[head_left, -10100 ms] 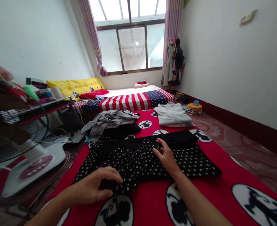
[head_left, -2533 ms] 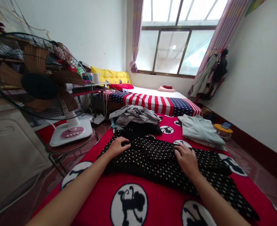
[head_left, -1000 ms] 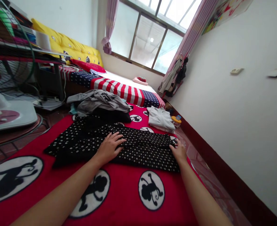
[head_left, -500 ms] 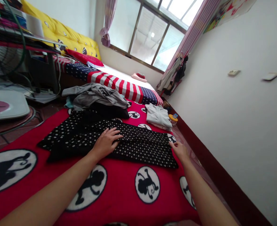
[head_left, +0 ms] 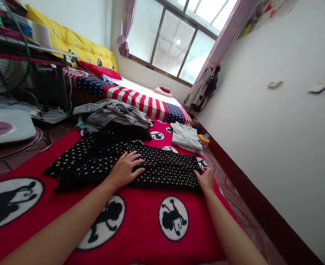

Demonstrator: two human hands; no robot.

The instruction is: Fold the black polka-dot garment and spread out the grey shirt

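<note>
A black garment with white polka dots [head_left: 162,167] lies spread flat across a red blanket printed with black monkey circles [head_left: 151,235]. My left hand [head_left: 125,170] rests flat on the middle of the garment, fingers spread. My right hand [head_left: 205,179] is at the garment's right end, fingers curled on its edge; how firmly it grips I cannot make out.
A crumpled grey and black clothes pile [head_left: 112,116] lies just beyond the garment. A folded pale shirt [head_left: 187,137] sits at the far right. A bed with a flag-pattern cover [head_left: 140,101] stands behind. A fan base [head_left: 4,125] is at left, a wall [head_left: 275,129] at right.
The view has swung from the left end of the garment to its right end. My right hand slid out to the garment's right edge and closed on it; my left hand stays flat on the middle.
</note>
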